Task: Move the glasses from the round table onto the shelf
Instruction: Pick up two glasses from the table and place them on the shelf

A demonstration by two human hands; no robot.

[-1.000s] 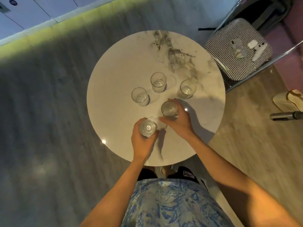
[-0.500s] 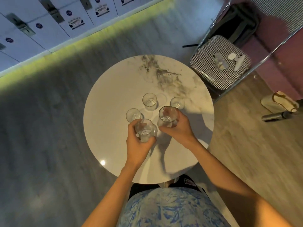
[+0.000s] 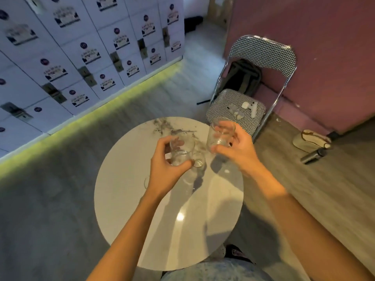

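- We have a first glass (image 3: 181,152) in the left hand (image 3: 165,171) and a second glass (image 3: 219,135) in the right hand (image 3: 238,148), both lifted clear above the far half of the round table (image 3: 121,226)
- To carry them well, we judge it best to hold each one upright and apart from the other so they do not knock, then turn towards the shelf, which is not in view
- The left fingers (image 3: 159,148) curl round the far side of the first glass, and the thumb closes across its near side
- The right fingers (image 3: 228,126) wrap the upper part of the second glass, which leans a little to the left
- A third glass (image 3: 198,162) stands on the table just right of the left thumb; blur hides how many more are there
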